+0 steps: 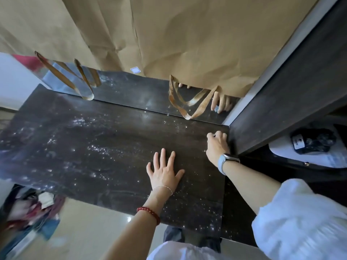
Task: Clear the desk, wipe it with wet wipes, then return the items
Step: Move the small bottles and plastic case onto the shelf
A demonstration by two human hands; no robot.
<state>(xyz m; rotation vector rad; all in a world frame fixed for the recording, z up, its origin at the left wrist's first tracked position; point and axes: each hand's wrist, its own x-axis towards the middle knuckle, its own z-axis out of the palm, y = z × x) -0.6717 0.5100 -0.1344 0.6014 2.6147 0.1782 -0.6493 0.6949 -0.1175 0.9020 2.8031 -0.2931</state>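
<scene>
The dark wood desk is bare and glistens with wet streaks and droplets. My left hand lies flat on it near the front right, fingers spread, holding nothing. My right hand is pressed into the far right corner against the dark side panel, fingers curled down. The mirror strip behind the desk reflects those fingers closed on a small grey-white wad that looks like a wet wipe. Seen directly, the wipe is hidden under my hand.
Brown paper covers the mirror above the desk, with gold ribbon loops hanging over its lower edge. To the right, a black object rests on something white in a lower shelf. Bags and clutter lie on the floor at lower left.
</scene>
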